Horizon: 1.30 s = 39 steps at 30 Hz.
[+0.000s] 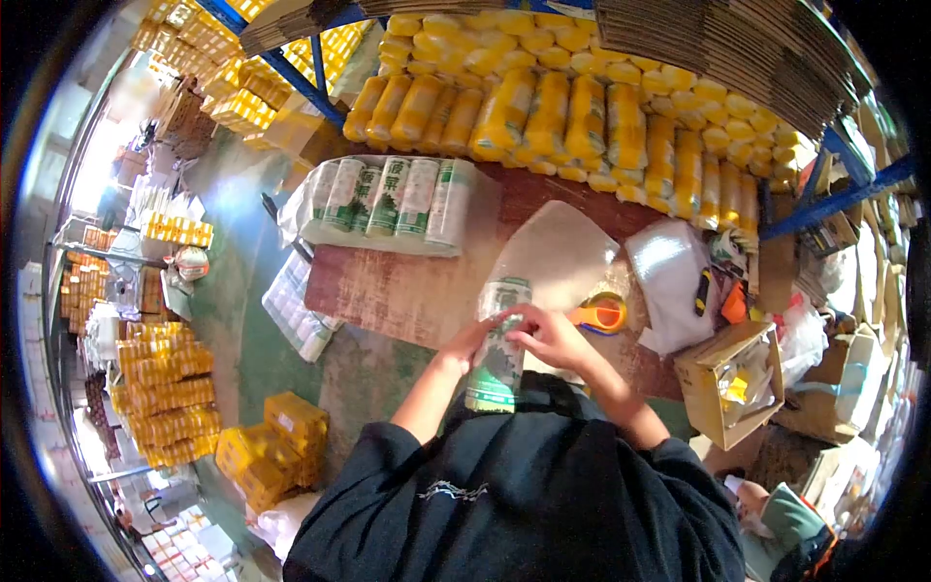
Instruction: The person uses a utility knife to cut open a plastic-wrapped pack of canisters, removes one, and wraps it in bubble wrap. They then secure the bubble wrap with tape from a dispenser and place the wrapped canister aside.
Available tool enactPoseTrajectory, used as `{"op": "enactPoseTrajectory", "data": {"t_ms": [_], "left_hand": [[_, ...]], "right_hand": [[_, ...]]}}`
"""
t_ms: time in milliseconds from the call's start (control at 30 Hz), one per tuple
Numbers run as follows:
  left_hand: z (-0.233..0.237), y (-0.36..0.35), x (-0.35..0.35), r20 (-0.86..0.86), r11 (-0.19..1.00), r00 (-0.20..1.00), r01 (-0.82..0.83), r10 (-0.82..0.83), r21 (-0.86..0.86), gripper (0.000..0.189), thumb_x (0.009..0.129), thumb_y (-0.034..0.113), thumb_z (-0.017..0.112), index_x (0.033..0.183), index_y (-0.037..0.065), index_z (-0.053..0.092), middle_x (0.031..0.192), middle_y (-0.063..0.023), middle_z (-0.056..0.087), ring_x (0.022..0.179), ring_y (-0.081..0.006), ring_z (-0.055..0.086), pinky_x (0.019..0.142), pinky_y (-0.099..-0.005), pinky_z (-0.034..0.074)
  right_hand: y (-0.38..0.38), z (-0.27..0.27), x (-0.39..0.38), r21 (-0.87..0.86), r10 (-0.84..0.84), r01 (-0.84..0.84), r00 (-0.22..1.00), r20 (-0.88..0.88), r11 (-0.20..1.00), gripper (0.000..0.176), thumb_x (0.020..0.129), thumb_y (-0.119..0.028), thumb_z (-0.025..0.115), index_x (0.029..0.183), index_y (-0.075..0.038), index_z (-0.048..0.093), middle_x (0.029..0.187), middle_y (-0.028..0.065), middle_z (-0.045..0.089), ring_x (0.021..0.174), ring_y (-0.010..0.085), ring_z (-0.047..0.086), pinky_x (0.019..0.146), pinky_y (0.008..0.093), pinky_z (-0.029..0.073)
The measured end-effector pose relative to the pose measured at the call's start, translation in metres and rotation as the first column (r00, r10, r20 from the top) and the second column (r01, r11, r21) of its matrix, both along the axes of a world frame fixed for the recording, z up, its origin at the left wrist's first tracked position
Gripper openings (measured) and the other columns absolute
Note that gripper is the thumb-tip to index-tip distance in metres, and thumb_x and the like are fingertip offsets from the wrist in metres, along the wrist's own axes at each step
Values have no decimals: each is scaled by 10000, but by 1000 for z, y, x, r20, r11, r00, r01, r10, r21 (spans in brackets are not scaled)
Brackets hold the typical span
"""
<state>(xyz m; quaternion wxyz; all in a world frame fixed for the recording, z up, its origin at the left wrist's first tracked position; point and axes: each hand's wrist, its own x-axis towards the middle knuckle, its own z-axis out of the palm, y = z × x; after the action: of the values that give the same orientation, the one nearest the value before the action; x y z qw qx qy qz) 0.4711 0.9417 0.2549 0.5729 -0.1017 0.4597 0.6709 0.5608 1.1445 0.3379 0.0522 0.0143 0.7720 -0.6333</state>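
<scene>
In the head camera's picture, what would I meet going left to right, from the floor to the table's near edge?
Stacked yellow cartons on the floor → green-and-white printed cylindrical pack, held by the left hand and right hand → orange tape dispenser → open brown cardboard box.

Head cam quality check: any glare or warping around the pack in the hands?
Head view: strong fisheye bending and black corners; blown-out daylight at the left edge; glare on the white plastic bag lying on the worn red table; the green-and-white wrapped cylindrical pack, gripped by the left hand and right hand, is evenly lit but slightly soft.
</scene>
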Motion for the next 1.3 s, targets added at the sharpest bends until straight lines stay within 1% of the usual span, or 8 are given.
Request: {"op": "enactPoseTrajectory", "data": {"t_ms": [133, 200, 300, 600, 833, 1067, 1133, 1300], "left_hand": [[2, -10, 5, 62, 994, 992, -111, 111, 9, 491, 981, 401, 683, 1269, 11, 605, 1088, -99, 717, 928, -197, 717, 815, -355, 612], [7, -11, 5, 76, 994, 991, -109, 109, -5, 498, 956, 415, 714, 1249, 22, 621, 1059, -64, 724, 889, -173, 718, 776, -346, 609], [0, -15, 10, 77, 994, 996, -37, 45, -99, 474, 962, 383, 710, 1238, 9, 617, 1037, -59, 723, 879, -189, 718, 762, -350, 607], [-2, -101, 9, 69, 981, 996, -61, 49, 185, 572, 1057, 387, 502, 1537, 96, 395, 1499, -120, 521, 1356, -272, 523, 1142, -501, 408], [-29, -48, -17, 162, 909, 946, -317, 281, 271, 578, 1067, 462, 473, 1448, 29, 506, 1299, -132, 672, 1135, -270, 681, 1014, -450, 540], [44, -39, 28, 473, 862, 811, -473, 345, 182, 624, 1040, 489, 512, 1461, 28, 500, 1343, -194, 640, 1201, -317, 649, 1083, -481, 497], [16, -45, 46, 233, 856, 864, -488, 447, 169, 592, 1037, 479, 515, 1411, 21, 549, 1279, -197, 673, 1147, -321, 676, 1032, -480, 534], [-65, -42, 17, 578, 955, 777, -295, 249, -15, 516, 1014, 445, 578, 1303, 20, 617, 1147, -166, 722, 1023, -312, 716, 913, -490, 589]], "right_hand": [[2, -91, 28, -204, -607, 735, 658, 444, 647, 338, 977, -351, 698, 1072, -38, 611, 925, 33, 628, 799, 114, 565, 708, 280, 483], [7, -92, 6, -296, -334, 879, 425, 841, 373, 367, 1000, -381, 658, 1160, -56, 599, 1017, 59, 669, 858, 156, 632, 756, 303, 531], [-14, -92, -31, -772, 89, 631, 767, 635, 76, 378, 1017, -374, 631, 1209, -50, 599, 1098, 96, 702, 949, 218, 693, 829, 368, 580], [-39, -133, -21, -789, 312, 454, 744, 591, 413, 492, 1019, -341, 629, 1369, -7, 542, 1231, 139, 685, 1091, 248, 687, 978, 417, 567], [-80, -58, -17, -440, 201, 196, 681, 704, 876, 518, 919, -221, 784, 1344, -2, 586, 1221, 118, 690, 1070, 213, 672, 918, 361, 562], [-46, -65, 18, -511, 249, 338, 585, 772, 790, 443, 1028, -302, 629, 1335, 14, 589, 1208, 114, 692, 1052, 229, 685, 889, 390, 578], [-24, -59, 12, -410, 213, 409, 446, 869, 815, 454, 1070, -356, 532, 1315, 21, 595, 1189, 115, 695, 1048, 237, 691, 878, 406, 585], [-24, -174, 9, -447, 244, 502, 419, 875, 740, 460, 1056, -410, 533, 1359, -64, 545, 1249, 109, 637, 1057, 230, 647, 850, 405, 566]]}}
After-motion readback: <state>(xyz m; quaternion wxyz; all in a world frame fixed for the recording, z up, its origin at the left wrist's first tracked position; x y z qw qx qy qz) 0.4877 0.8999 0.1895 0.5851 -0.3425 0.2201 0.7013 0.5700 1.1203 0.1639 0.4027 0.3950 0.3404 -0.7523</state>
